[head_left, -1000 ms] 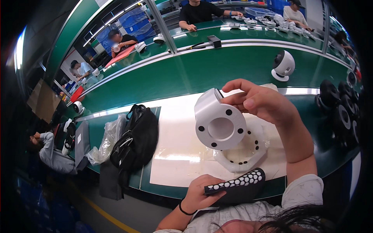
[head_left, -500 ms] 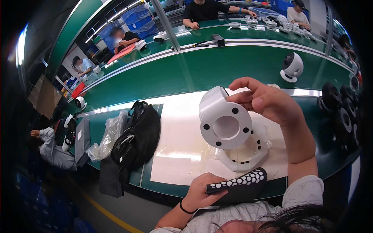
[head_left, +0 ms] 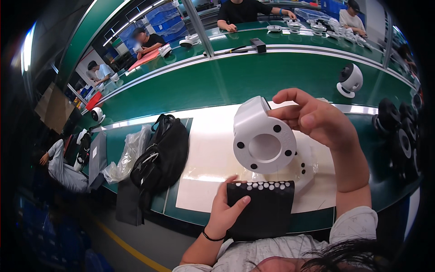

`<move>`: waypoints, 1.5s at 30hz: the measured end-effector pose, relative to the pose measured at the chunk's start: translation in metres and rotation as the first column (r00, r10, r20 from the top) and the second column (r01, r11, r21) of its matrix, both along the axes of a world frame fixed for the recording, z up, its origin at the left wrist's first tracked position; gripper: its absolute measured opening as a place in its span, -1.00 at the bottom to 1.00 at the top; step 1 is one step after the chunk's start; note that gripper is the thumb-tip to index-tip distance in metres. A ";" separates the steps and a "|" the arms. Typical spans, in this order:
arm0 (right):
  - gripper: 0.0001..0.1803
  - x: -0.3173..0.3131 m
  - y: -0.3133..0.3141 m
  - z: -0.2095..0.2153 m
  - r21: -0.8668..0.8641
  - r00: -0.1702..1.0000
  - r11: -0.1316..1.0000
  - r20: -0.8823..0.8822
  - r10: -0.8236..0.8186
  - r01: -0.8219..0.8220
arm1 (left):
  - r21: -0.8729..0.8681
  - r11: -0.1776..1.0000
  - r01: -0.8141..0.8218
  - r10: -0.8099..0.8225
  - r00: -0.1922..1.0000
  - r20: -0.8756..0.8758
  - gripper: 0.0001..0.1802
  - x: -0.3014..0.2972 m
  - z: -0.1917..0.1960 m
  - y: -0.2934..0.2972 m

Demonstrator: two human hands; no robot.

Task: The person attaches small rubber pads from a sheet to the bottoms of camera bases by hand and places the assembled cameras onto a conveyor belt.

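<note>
My right hand (head_left: 317, 119) holds up a white round housing (head_left: 263, 136), its flat face with a central hole and several small dark holes turned toward me. My left hand (head_left: 226, 209) grips a black flat tray (head_left: 263, 208) dotted along its top edge with small white pieces, tilted up at the table's near edge. Behind the housing, on the white mat (head_left: 213, 154), lies another white ring-shaped part (head_left: 306, 170) with dark holes, partly hidden.
A black bag (head_left: 163, 154) and a clear plastic bag (head_left: 129, 152) lie left of the mat. Black round parts (head_left: 398, 131) are stacked at the right. A white camera-like unit (head_left: 350, 80) stands on the green belt. Other people work at benches behind and at the left.
My right hand has raised the white housing and turned its holed face more toward me. My left hand has tipped the black tray up, so its flat face now shows.
</note>
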State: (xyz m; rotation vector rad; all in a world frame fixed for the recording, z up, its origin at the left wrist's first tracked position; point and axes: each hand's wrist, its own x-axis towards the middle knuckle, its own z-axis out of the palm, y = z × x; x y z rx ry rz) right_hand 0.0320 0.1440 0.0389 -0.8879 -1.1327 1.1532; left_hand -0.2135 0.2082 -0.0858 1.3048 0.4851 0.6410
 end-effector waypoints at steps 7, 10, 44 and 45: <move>-0.23 -0.016 0.000 -0.006 -0.047 0.982 0.984 -0.091 0.166 -0.170 | 0.230 0.973 -0.033 0.014 0.997 0.081 -0.62 -0.002 0.004 0.015; -0.21 -0.018 0.001 -0.006 -0.078 0.981 0.981 -0.092 0.168 -0.176 | 0.233 0.970 -0.070 0.048 0.994 0.096 -0.74 0.000 0.014 0.014; -0.28 -0.041 -0.008 -0.011 -0.089 0.970 0.979 0.146 0.195 -0.183 | 0.366 0.923 -0.116 0.130 0.991 -0.014 -0.90 -0.004 0.024 0.016; -0.28 -0.042 -0.008 -0.011 -0.089 0.970 0.979 0.146 0.194 -0.182 | 0.369 0.922 -0.116 0.132 0.991 -0.019 -0.90 -0.004 0.024 0.016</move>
